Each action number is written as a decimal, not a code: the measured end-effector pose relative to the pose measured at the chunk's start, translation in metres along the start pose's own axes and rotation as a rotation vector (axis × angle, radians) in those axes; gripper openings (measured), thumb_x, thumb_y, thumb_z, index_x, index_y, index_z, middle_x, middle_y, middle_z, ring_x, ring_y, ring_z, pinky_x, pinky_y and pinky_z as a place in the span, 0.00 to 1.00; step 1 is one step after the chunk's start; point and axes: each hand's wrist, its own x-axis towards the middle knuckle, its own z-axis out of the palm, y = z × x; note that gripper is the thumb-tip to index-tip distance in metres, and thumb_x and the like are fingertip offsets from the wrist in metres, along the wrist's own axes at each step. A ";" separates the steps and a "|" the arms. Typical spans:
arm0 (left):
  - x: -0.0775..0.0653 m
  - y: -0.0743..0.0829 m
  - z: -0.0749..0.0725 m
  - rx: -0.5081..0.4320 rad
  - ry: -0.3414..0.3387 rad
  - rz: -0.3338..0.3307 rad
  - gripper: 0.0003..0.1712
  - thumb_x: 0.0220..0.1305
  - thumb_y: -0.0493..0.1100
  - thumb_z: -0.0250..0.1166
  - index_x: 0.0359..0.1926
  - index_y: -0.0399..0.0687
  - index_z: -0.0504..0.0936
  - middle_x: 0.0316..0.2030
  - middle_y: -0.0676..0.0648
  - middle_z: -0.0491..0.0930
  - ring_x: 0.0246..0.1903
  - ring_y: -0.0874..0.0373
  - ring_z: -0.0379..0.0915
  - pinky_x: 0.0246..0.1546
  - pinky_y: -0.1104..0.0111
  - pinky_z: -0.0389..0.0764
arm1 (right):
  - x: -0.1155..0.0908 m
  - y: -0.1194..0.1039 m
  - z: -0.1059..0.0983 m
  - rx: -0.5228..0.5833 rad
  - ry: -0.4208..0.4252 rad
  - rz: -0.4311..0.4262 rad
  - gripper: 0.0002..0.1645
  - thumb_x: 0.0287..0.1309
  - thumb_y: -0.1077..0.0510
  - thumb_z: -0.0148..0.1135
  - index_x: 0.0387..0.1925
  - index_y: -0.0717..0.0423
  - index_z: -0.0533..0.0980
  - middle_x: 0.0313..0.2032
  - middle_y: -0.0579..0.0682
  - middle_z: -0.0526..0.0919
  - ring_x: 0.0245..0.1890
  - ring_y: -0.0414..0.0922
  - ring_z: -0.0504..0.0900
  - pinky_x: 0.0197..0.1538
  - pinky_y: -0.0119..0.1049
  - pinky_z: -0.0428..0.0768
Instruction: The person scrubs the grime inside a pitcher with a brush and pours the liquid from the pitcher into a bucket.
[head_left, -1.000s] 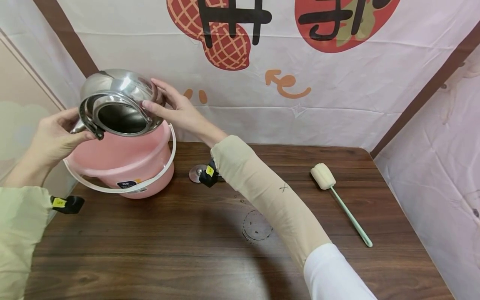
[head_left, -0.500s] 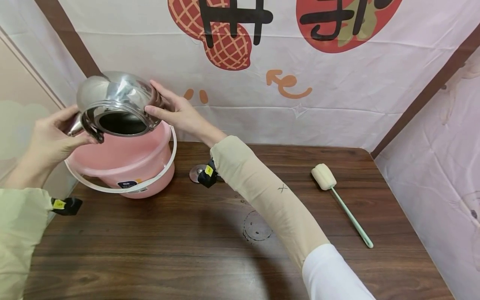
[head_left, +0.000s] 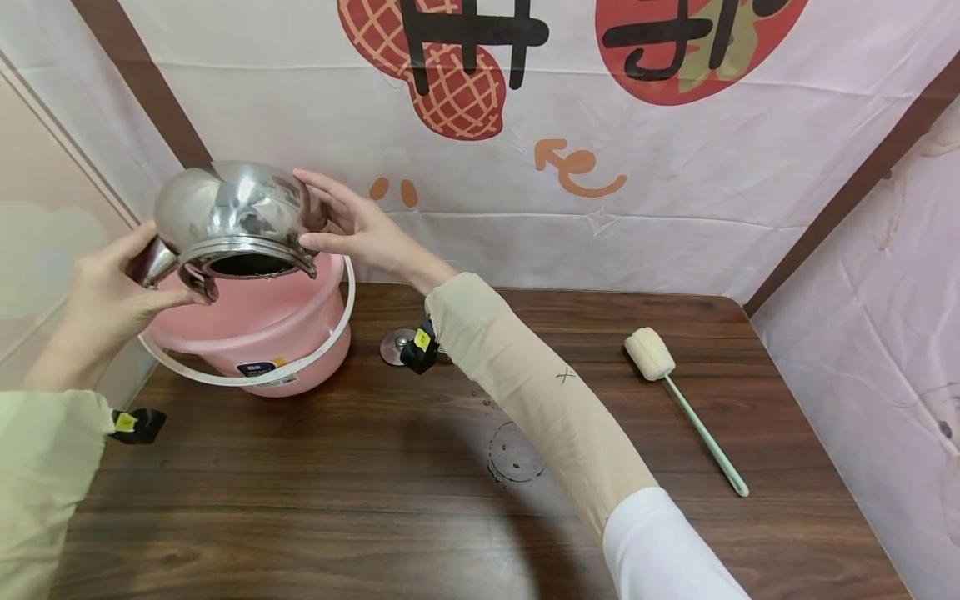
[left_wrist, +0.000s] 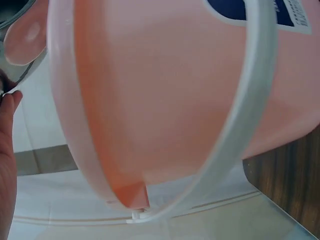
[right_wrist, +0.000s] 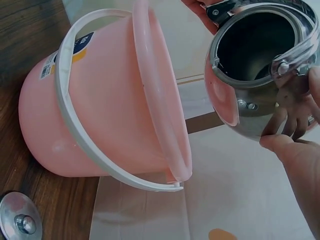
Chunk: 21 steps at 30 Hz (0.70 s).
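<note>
A shiny steel kettle (head_left: 236,204) is held tipped over the pink bucket (head_left: 315,342), its lidless mouth facing down and towards me. My left hand (head_left: 112,287) grips the tapered spout, thumb below and fingers behind. My right hand (head_left: 371,233) holds the opposite side of the body, thumb near the rim and fingers farther up. From the right wrist view, the round dark opening of the kettle (right_wrist: 255,47) shows beside the bucket's rim (right_wrist: 160,100), with the metal handle folded around it. Only the edge of my left hand (left_wrist: 7,165) appears in the left wrist view.
The bucket's white handle (head_left: 225,381) hangs down in front. A round metal lid (head_left: 393,346) lies right of the bucket, partly behind my wrist strap. Farther right is a sponge brush (head_left: 650,354) with a green stick. Wet ring marks (head_left: 516,454) dot the wooden table (head_left: 337,500).
Both hands have lowered the kettle slightly and tilted it further, so its mouth points more downward into the bucket and less of the inside shows.
</note>
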 end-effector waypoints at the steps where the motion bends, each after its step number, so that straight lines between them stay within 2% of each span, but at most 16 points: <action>1: -0.001 0.000 0.000 0.037 0.009 0.022 0.47 0.29 0.16 0.70 0.57 0.40 0.72 0.46 0.62 0.77 0.46 0.72 0.71 0.45 0.86 0.68 | 0.000 0.000 0.000 0.004 -0.007 0.000 0.41 0.55 0.75 0.53 0.68 0.60 0.51 0.68 0.50 0.53 0.61 0.30 0.58 0.58 0.21 0.60; 4: -0.003 0.000 0.001 0.121 0.041 0.058 0.48 0.26 0.19 0.73 0.57 0.44 0.73 0.47 0.62 0.77 0.46 0.72 0.70 0.45 0.86 0.67 | 0.000 0.002 -0.001 0.007 -0.031 0.007 0.42 0.54 0.74 0.53 0.68 0.58 0.50 0.69 0.48 0.50 0.63 0.28 0.54 0.59 0.21 0.59; 9: -0.006 -0.003 0.002 0.146 0.070 0.136 0.50 0.23 0.22 0.75 0.57 0.42 0.73 0.49 0.59 0.76 0.47 0.71 0.71 0.47 0.84 0.67 | 0.001 0.004 -0.002 0.023 -0.061 0.011 0.44 0.54 0.76 0.53 0.69 0.58 0.48 0.70 0.47 0.48 0.63 0.29 0.55 0.59 0.21 0.59; 10: -0.006 -0.003 0.003 0.148 0.077 0.162 0.49 0.23 0.26 0.76 0.57 0.41 0.73 0.49 0.58 0.77 0.47 0.71 0.71 0.47 0.84 0.68 | 0.001 0.004 -0.002 0.034 -0.068 0.002 0.44 0.53 0.76 0.53 0.69 0.58 0.48 0.70 0.48 0.48 0.63 0.31 0.56 0.59 0.22 0.60; 13: -0.006 -0.004 0.003 0.210 0.107 0.245 0.46 0.30 0.49 0.75 0.57 0.39 0.73 0.49 0.58 0.77 0.47 0.73 0.70 0.48 0.84 0.67 | 0.002 0.007 -0.003 0.078 -0.076 -0.026 0.46 0.50 0.79 0.54 0.68 0.60 0.49 0.69 0.49 0.49 0.62 0.33 0.60 0.59 0.25 0.62; 16: -0.005 -0.004 0.004 0.300 0.157 0.319 0.54 0.27 0.68 0.66 0.56 0.40 0.74 0.49 0.58 0.77 0.46 0.76 0.69 0.48 0.84 0.66 | 0.003 0.009 -0.004 0.141 -0.075 -0.054 0.47 0.46 0.82 0.54 0.68 0.62 0.50 0.69 0.49 0.50 0.62 0.31 0.60 0.59 0.26 0.63; 18: -0.004 -0.002 0.005 0.316 0.189 0.352 0.56 0.26 0.72 0.64 0.55 0.39 0.74 0.48 0.57 0.77 0.44 0.78 0.68 0.48 0.84 0.66 | 0.004 0.010 -0.004 0.182 -0.071 -0.067 0.48 0.44 0.84 0.55 0.67 0.62 0.51 0.69 0.48 0.51 0.61 0.29 0.59 0.60 0.26 0.62; 21: -0.003 0.002 0.008 0.305 0.224 0.408 0.54 0.28 0.71 0.64 0.54 0.37 0.75 0.48 0.50 0.78 0.42 0.77 0.69 0.47 0.84 0.66 | 0.004 0.011 -0.004 0.217 -0.093 -0.110 0.49 0.42 0.86 0.53 0.67 0.66 0.50 0.69 0.52 0.49 0.64 0.30 0.55 0.61 0.29 0.62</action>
